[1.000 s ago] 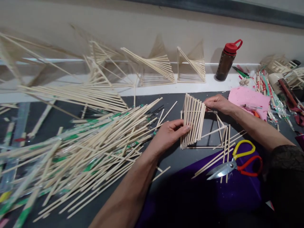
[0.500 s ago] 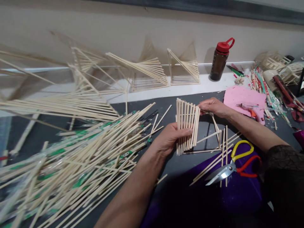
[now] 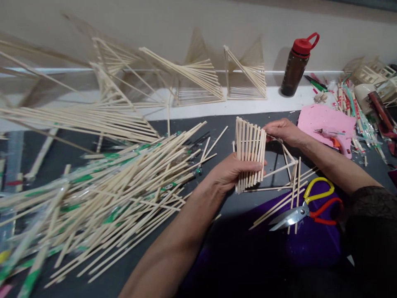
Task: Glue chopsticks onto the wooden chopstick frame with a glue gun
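A small frame of pale wooden sticks (image 3: 250, 145) with a slatted side of several close-set sticks is held up between my two hands. My left hand (image 3: 240, 169) wraps that slatted side, its thumb lying across the front. At the frame's upper right, my right hand (image 3: 283, 130) pinches a corner; its fingertips are partly hidden. Scissors (image 3: 294, 217) with one yellow and one red handle lie half spread near my right forearm. Several loose sticks (image 3: 282, 205) lie beside and under the blades.
A large heap of wooden sticks (image 3: 124, 198) with plastic wrappers covers the left. Twisted stick models (image 3: 198, 78) stand along the wall. A dark bottle with a red lid (image 3: 296, 66), a pink sheet (image 3: 325, 120), a glue gun (image 3: 338, 140) and wrapped sticks are at the right.
The camera view has shifted, so most things sit slightly higher and further right. Both hands keep their hold on the stick frame, whose slatted side has turned slightly.
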